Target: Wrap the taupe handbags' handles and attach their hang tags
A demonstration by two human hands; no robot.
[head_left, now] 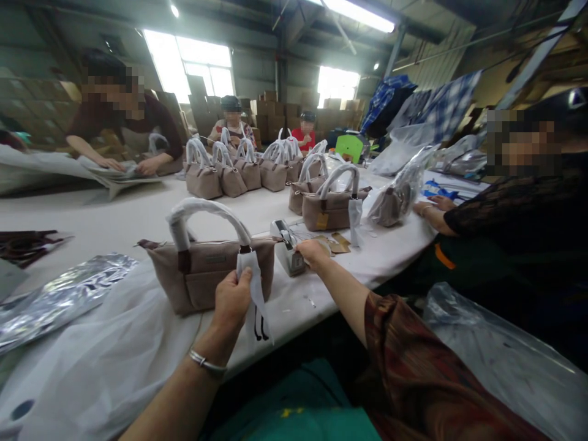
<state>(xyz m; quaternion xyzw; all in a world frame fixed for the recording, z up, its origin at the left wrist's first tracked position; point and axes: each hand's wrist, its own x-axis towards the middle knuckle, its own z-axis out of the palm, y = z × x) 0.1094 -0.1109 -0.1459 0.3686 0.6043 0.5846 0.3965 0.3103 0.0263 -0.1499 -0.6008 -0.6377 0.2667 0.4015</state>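
A taupe handbag [206, 275] with white-wrapped handles stands upright on the white table, nearest to me. My left hand [233, 297] pinches a white wrapped strip [250, 275] that hangs from the bag's right handle base; two dark cord ends dangle below it. My right hand [312, 252] reaches to the right of the bag, its fingers closed at a small grey-white device [291, 260]. What those fingers hold, if anything, is too small to make out. Brown paper tags [339, 243] lie just beyond that hand.
Several similar handbags [248, 171] stand farther back, with another tagged bag [328, 211] nearer. Plastic-wrapped bag [392, 202] sits at the right, by a co-worker's hand [441, 203]. Silver film [68, 294] and white sheeting [114, 343] cover the left. Other people work across the table.
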